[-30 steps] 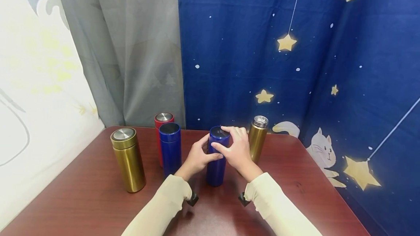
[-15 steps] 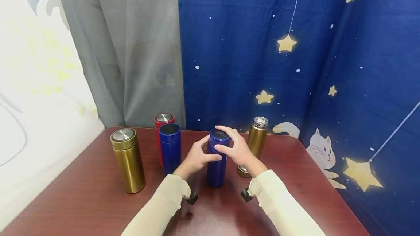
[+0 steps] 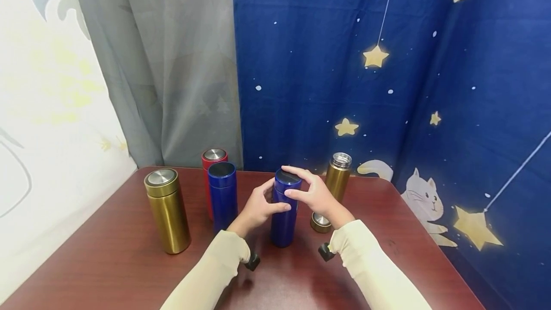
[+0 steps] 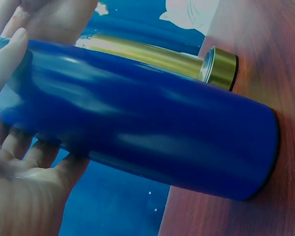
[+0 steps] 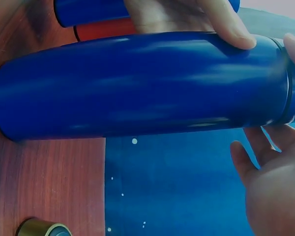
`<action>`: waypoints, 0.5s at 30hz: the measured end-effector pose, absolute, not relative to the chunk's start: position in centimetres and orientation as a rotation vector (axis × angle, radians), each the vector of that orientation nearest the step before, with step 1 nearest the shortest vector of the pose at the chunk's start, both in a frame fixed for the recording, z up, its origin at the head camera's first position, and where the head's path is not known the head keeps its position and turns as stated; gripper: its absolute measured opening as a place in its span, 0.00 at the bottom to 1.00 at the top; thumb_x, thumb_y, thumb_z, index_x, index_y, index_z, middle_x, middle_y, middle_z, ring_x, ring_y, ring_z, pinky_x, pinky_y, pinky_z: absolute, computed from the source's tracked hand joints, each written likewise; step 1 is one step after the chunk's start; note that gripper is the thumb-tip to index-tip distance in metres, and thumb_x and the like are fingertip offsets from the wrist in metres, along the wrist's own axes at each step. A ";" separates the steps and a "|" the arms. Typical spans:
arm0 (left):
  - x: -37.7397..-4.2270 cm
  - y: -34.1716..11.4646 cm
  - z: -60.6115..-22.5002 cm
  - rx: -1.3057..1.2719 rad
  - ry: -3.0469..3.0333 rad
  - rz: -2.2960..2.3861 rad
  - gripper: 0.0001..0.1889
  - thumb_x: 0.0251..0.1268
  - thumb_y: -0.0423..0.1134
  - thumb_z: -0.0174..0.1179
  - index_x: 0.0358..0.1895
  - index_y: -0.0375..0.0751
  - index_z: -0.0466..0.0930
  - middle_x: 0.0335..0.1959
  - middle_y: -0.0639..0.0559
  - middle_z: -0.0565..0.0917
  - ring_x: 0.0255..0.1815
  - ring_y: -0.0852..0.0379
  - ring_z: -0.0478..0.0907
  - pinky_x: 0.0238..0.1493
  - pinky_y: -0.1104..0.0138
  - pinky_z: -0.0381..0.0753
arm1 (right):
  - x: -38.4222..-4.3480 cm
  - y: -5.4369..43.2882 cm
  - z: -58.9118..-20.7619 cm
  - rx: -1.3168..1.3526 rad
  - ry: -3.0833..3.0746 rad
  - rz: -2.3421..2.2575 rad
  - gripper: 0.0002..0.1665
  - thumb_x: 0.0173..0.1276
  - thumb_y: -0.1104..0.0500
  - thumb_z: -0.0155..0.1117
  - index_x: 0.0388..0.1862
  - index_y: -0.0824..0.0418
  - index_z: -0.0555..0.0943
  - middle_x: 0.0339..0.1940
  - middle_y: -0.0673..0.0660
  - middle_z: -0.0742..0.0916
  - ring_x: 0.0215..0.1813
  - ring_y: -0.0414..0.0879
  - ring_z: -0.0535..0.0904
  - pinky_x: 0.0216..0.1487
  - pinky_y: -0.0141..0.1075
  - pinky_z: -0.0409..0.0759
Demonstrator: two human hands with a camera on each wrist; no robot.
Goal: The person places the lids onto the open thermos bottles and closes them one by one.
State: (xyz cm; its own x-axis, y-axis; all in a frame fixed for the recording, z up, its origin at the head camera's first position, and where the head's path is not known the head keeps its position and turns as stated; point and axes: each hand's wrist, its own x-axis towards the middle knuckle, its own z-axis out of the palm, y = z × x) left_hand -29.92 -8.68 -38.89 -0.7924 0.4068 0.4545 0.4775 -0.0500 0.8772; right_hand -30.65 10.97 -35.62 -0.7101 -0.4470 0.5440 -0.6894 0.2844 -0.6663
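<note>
A blue thermos [image 3: 282,228] stands upright on the table in front of me, its dark-topped lid [image 3: 287,177] in place. My left hand [image 3: 257,206] grips the body just below the lid, thumb across the near side. Around the lid my right hand [image 3: 316,197] curls, thumb at the near side and fingers over the far top edge. In the right wrist view a thin dark seam [image 5: 289,81] shows between body and lid. Behind the right hand stands an uncapped gold thermos [image 3: 337,178], its steel mouth showing; its gold lid [image 3: 320,224] lies on the table before it.
To the left stand another blue thermos [image 3: 223,195], a red thermos [image 3: 206,176] partly hidden behind it, and a capped gold thermos [image 3: 170,214]. The reddish-brown table [image 3: 107,262] backs onto grey and starry blue curtains [image 3: 301,85].
My right hand has shifted slightly around the lid, its forearm moving outward to the right, uncovering the gold lid. The digits lit on the blue lid's top have gone dark. The left hand stays put.
</note>
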 end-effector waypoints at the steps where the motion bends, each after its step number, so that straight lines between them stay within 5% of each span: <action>1: -29.9 -8.6 -38.9 -0.987 -2.121 -2.006 0.38 0.55 0.25 0.69 0.71 0.31 0.62 0.58 0.35 0.78 0.56 0.42 0.79 0.54 0.56 0.79 | -30.5 10.9 -35.7 1.024 -2.302 1.364 0.34 0.61 0.65 0.69 0.68 0.60 0.73 0.63 0.60 0.79 0.64 0.56 0.70 0.65 0.57 0.66; 6: -29.7 -8.5 -39.1 -0.969 -2.101 -1.976 0.38 0.55 0.26 0.69 0.70 0.31 0.64 0.58 0.36 0.78 0.55 0.43 0.80 0.53 0.56 0.79 | -30.3 10.7 -36.1 0.932 -2.266 1.253 0.34 0.60 0.57 0.74 0.66 0.50 0.76 0.59 0.52 0.82 0.59 0.48 0.73 0.60 0.53 0.71; 15: -28.5 -8.1 -39.0 -0.875 -2.096 -1.938 0.40 0.56 0.32 0.71 0.72 0.36 0.62 0.61 0.41 0.77 0.57 0.47 0.78 0.56 0.56 0.77 | -29.7 9.6 -36.7 0.827 -2.190 1.111 0.34 0.58 0.50 0.75 0.64 0.49 0.78 0.58 0.48 0.83 0.57 0.44 0.72 0.57 0.48 0.74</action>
